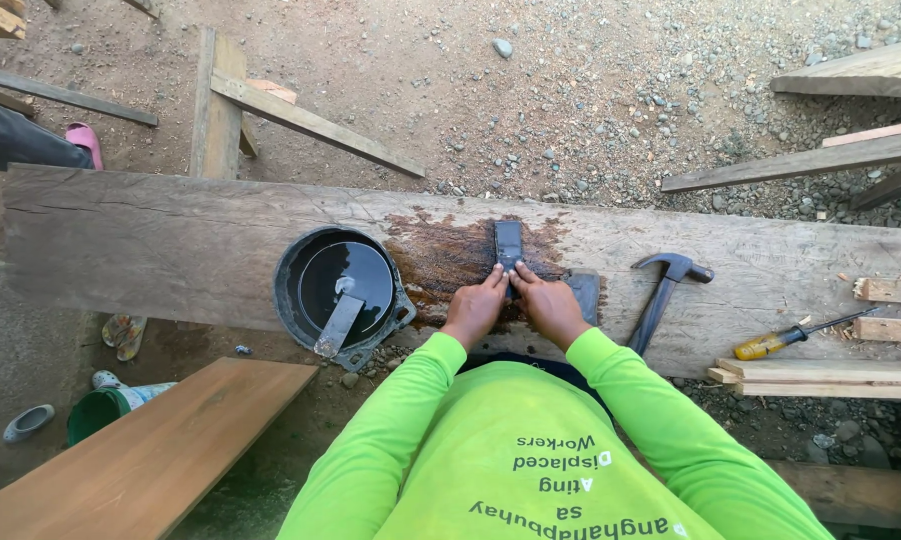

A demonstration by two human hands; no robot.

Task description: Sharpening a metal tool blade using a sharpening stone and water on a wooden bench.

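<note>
Both hands, left hand (pixel 474 308) and right hand (pixel 551 306), pressed flat dark blade (pixel 509 246) on wet plank surface (pixel 171 250) at frame centre; even fingertip pressure judged best. Black water basin (pixel 343 285) left, hammer (pixel 665 290) right.

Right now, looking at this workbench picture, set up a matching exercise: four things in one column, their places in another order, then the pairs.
Things:
1. hammer
2. screwdriver
3. black basin
4. dark flat blade

Places:
A. under both hands' fingers, on the wet patch
B. left of the hands
C. far right, near wood offcuts
D. just right of the hands

Pairs: 1-D, 2-C, 3-B, 4-A
</note>
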